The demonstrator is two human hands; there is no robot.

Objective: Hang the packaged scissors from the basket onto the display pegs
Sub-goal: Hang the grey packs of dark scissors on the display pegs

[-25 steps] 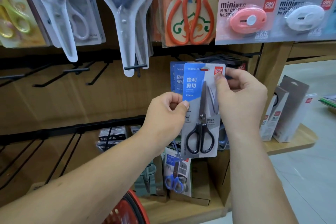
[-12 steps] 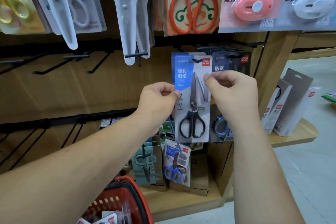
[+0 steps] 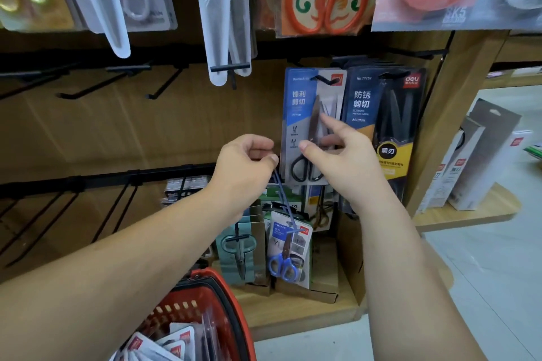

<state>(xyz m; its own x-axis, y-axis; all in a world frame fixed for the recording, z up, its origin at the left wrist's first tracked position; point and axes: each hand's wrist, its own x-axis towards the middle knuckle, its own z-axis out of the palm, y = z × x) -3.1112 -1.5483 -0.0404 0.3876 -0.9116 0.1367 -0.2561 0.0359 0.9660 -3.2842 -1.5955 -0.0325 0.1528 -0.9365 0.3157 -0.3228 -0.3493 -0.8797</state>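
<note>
Blue scissors pack point(image 3: 296, 126), hung centre: "锋利剪切" in white; the item number above it is too blurred to read.
Dark scissors pack point(image 3: 362, 138), just right of it: "No.77757", "deli", "防锈剪切", "220mm"; the badge reads "黑刃".
Pink mini cutter card point(image 3: 393, 6), upper right: "mini", "No.20…" (partly covered), "SK5".
Blue-handled scissors pack point(image 3: 303, 249), lower shelf: "HOME".

The left forearm point(image 3: 117, 272) and the right forearm point(image 3: 396, 258) are stretched forward and upward, bare. The left hand point(image 3: 245, 163) is curled, the thumb laid against the forefinger. The right hand point(image 3: 344, 161) is spread loosely, forefinger raised and thumb pointed leftward.
</note>
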